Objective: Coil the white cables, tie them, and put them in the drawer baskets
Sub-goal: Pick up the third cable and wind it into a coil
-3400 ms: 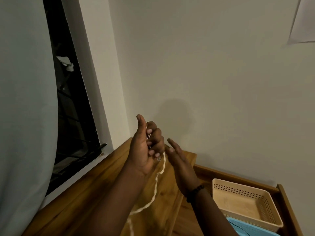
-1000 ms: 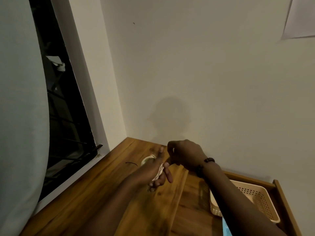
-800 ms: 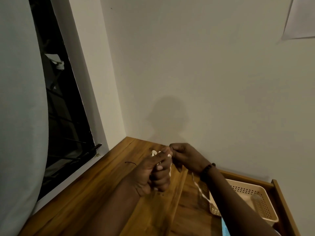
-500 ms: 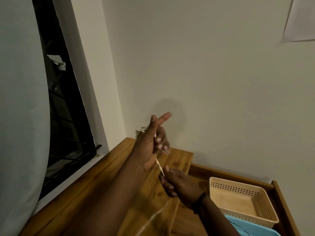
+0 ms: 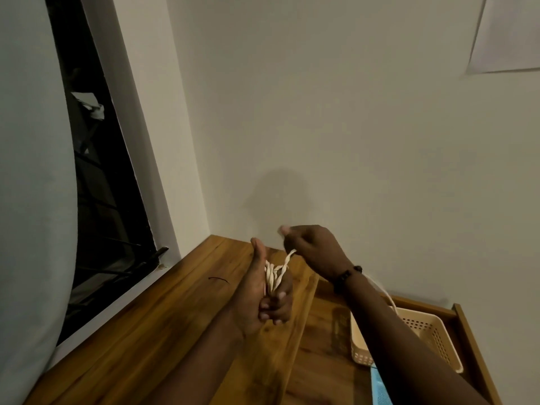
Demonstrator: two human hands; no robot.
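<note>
Above the brown wooden tabletop (image 5: 163,323), loops of twisted white cable (image 5: 273,274) are gripped by the left hand (image 5: 260,293), one strand is pinched by the right hand (image 5: 314,249), and a beige perforated plastic basket (image 5: 432,334) is seen far right.

The white cable (image 5: 274,274) loops in several turns around the left hand (image 5: 257,299), above the desk (image 5: 163,325), beside a beige basket (image 5: 429,334).
</note>
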